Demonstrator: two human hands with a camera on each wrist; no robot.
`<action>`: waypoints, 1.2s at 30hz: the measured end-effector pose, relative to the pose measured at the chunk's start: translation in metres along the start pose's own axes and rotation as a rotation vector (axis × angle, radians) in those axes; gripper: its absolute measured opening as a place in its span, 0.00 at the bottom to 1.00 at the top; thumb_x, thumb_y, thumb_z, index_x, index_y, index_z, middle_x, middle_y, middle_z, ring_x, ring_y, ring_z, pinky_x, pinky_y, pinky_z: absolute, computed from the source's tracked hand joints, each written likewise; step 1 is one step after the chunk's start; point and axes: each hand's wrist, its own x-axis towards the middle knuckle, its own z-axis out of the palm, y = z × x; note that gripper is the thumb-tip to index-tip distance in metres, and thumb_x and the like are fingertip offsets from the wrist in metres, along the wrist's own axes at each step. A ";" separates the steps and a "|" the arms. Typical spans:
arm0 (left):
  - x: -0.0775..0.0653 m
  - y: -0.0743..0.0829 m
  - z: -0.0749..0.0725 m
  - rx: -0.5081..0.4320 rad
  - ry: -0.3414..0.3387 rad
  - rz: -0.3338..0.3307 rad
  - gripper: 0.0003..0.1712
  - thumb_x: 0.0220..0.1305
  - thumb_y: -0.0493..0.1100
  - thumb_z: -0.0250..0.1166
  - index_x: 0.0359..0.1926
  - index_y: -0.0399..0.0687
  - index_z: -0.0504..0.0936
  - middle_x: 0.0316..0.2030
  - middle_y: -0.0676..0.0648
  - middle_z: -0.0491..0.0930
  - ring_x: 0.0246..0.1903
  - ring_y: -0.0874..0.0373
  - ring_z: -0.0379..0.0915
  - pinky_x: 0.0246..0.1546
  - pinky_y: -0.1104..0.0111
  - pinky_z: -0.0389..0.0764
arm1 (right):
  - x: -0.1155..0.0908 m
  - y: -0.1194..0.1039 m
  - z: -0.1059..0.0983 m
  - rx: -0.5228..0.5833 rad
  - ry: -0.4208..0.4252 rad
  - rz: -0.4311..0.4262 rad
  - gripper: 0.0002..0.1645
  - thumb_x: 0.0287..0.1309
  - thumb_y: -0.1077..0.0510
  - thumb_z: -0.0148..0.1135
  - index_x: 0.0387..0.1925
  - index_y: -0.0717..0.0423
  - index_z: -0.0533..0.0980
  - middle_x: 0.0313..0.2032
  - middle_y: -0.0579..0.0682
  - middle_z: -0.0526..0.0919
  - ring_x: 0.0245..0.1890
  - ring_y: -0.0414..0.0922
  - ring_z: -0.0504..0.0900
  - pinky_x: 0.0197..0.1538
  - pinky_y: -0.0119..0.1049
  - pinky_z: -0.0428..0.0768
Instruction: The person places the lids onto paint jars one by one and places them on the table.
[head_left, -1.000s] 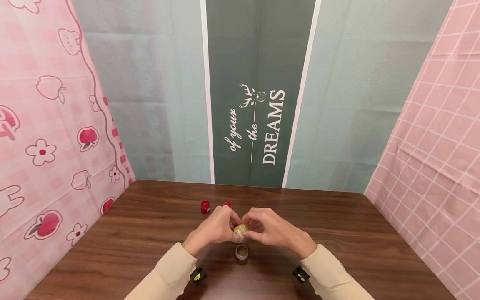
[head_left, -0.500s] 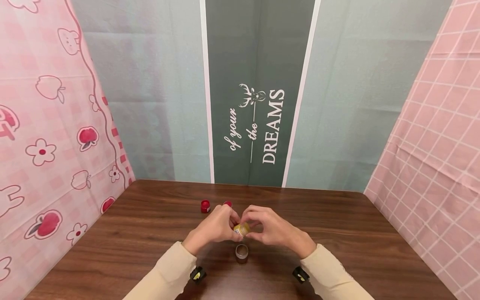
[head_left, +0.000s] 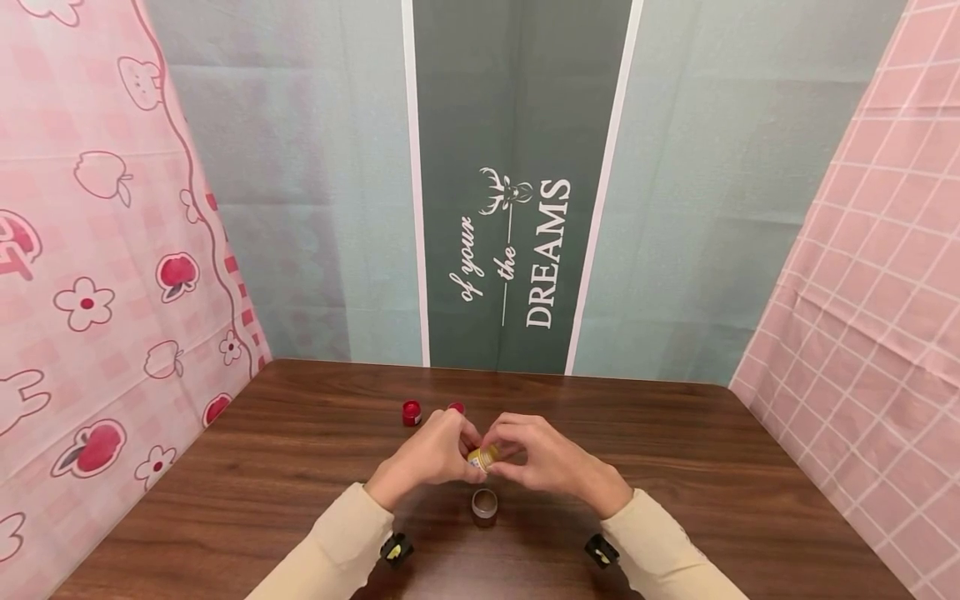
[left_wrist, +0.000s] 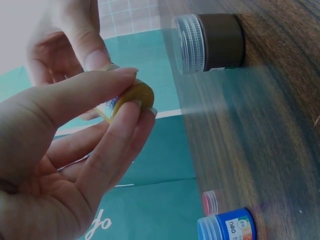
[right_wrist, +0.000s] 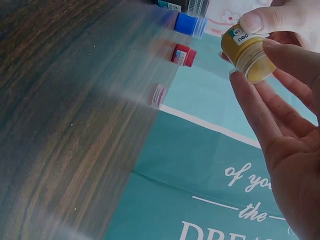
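Observation:
Over the table, both hands meet on a small yellow paint jar (right_wrist: 239,46) that is tilted, its clear lid (right_wrist: 257,65) towards the right hand. The left hand (head_left: 431,450) grips the jar's body, thumb on one side and fingertips at the yellow base. Thumb and fingers of the right hand (head_left: 547,457) pinch the clear lid at its rim. A brown paint jar (head_left: 484,508) with a clear top stands on the table just in front of the hands. In the left wrist view, a blue paint jar (left_wrist: 235,227) stands below; the left hand hides it in the head view.
A red paint jar (head_left: 411,413) stands farther back on the wooden table (head_left: 637,467), left of a small reddish lid (head_left: 456,407). A dark jar (right_wrist: 195,6) shows at the top of the right wrist view. Fabric hangs behind the table and along both sides.
The right fingers loosened slightly from the lid half a second ago and now sit closer round it again. The left hand and the standing jars have stayed in place.

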 end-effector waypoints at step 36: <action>-0.002 -0.001 0.000 0.002 0.002 0.023 0.09 0.48 0.35 0.81 0.33 0.42 0.91 0.28 0.47 0.90 0.22 0.70 0.80 0.26 0.78 0.82 | 0.001 0.001 0.003 -0.075 0.008 -0.070 0.15 0.51 0.71 0.75 0.38 0.55 0.81 0.46 0.48 0.80 0.45 0.39 0.83 0.44 0.37 0.89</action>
